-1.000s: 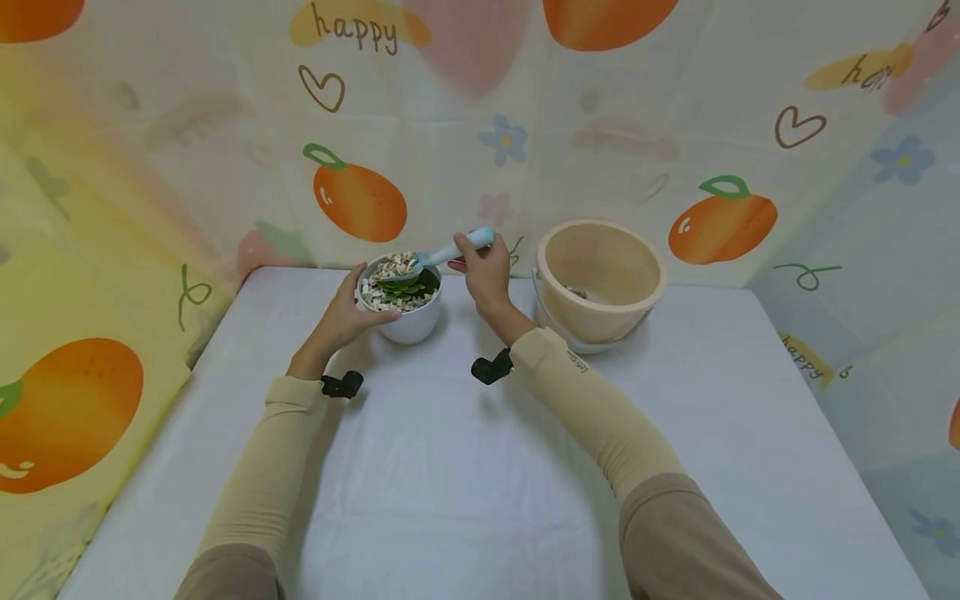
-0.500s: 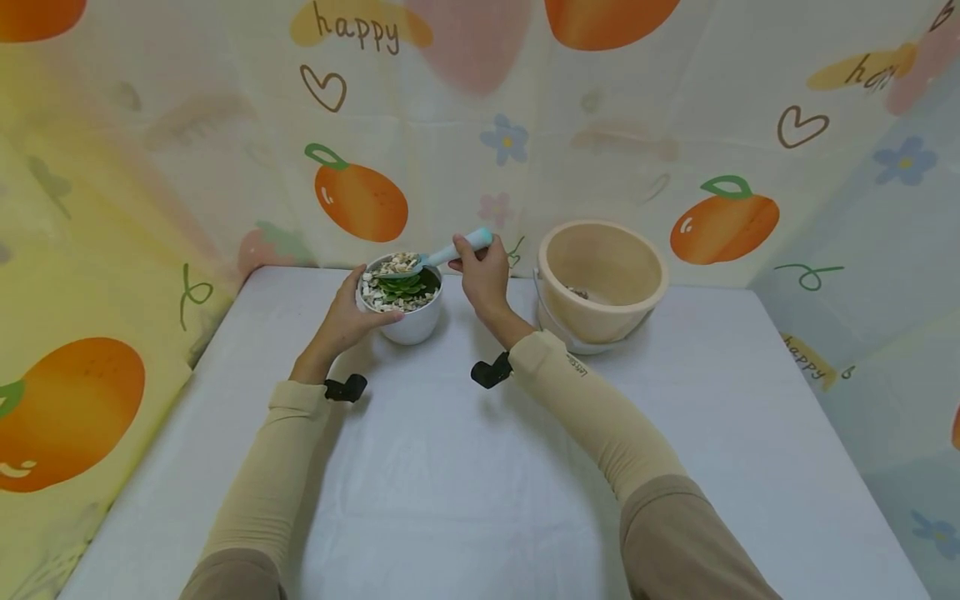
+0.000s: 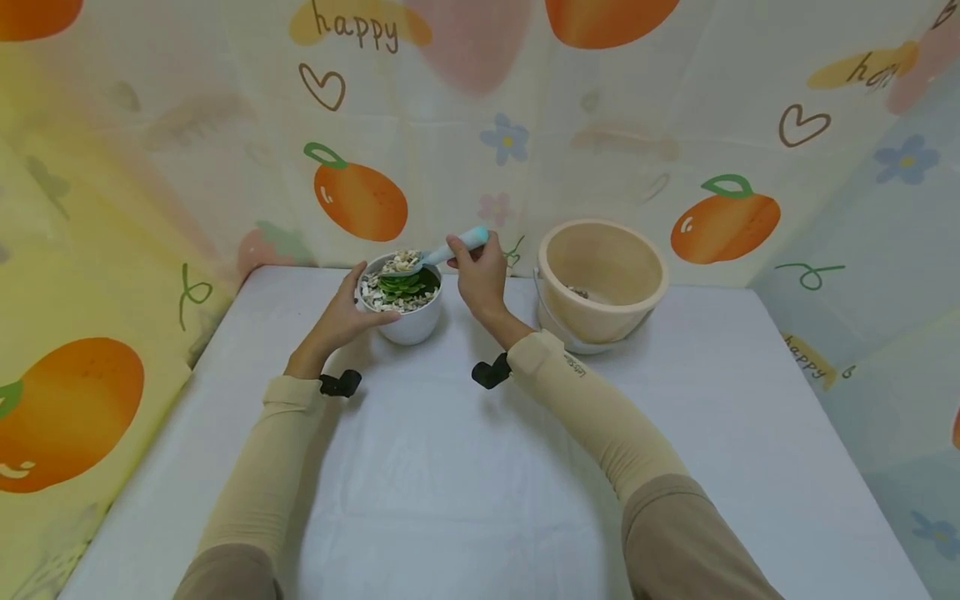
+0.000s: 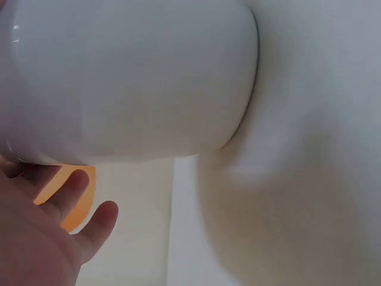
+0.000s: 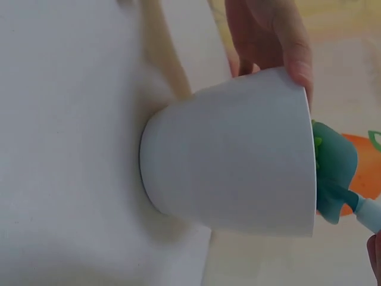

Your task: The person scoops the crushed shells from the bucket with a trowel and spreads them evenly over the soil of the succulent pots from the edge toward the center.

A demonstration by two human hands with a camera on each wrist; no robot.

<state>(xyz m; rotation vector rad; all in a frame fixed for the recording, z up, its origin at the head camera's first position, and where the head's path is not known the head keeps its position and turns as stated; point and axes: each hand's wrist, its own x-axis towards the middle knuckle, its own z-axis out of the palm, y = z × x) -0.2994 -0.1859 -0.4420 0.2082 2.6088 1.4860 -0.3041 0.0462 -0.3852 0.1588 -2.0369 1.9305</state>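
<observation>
A white flowerpot (image 3: 410,327) stands upright on the table, filled with pale pebbles (image 3: 375,298) around a green plant (image 3: 403,289). My left hand (image 3: 341,319) grips the pot's left side, thumb along the near rim and fingers behind. In the left wrist view the white pot (image 4: 131,77) fills the top, with the left hand (image 4: 47,232) under it. My right hand (image 3: 482,275) holds a blue hand trowel (image 3: 453,250) by its handle. Its blade lies over the plant at the pot's far side, with pebbles on it. The right wrist view shows the trowel's blade (image 5: 339,158) behind the pot's rim.
Right of the right hand stands a beige bucket (image 3: 600,308) with a lowered handle and a few pebbles at the bottom. A white cloth covers the table (image 3: 450,483). A printed curtain (image 3: 450,150) hangs right behind the pot and bucket.
The right hand and trowel have shifted slightly left, and the trowel's blade sits a little higher over the pot. The left hand keeps its grip; pot and bucket stay in place.
</observation>
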